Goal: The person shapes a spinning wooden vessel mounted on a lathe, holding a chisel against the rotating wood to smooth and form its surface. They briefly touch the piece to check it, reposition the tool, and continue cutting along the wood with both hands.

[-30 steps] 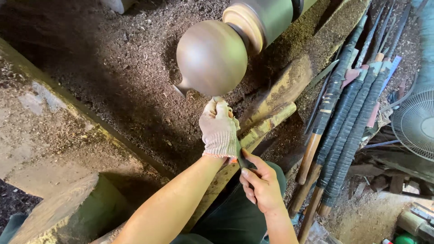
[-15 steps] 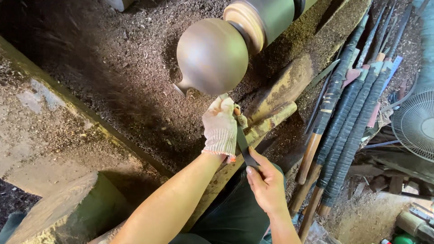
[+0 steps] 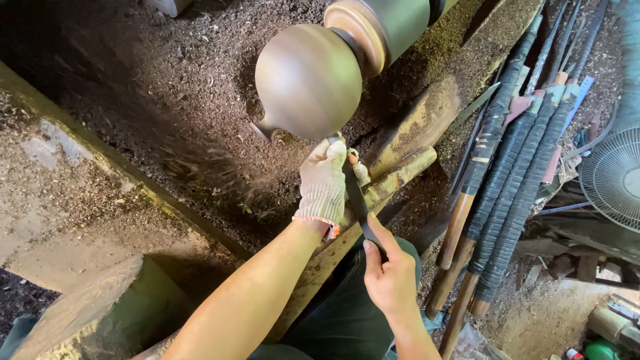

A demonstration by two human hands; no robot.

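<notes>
Head view: round brown wooden ball point(image 3: 308, 80) sits on a lathe chuck point(image 3: 377, 27), top centre, directly ahead of both hands. Dark, long steel turning tool point(image 3: 359, 203) runs lengthwise from the bare right hand point(image 3: 390, 280) up to the ball's underside, tip hidden behind the glove. Left hand point(image 3: 323, 180), in a white knit glove, is nearer, fingers curled shut round the blade on the worn wooden tool rest point(image 3: 393, 180). Right fingers wrap the handle end. Wood shavings point(image 3: 167, 100) left; bundle of wrapped-handle tools point(image 3: 507, 173) and a fan point(image 3: 613, 177) right, well apart.
</notes>
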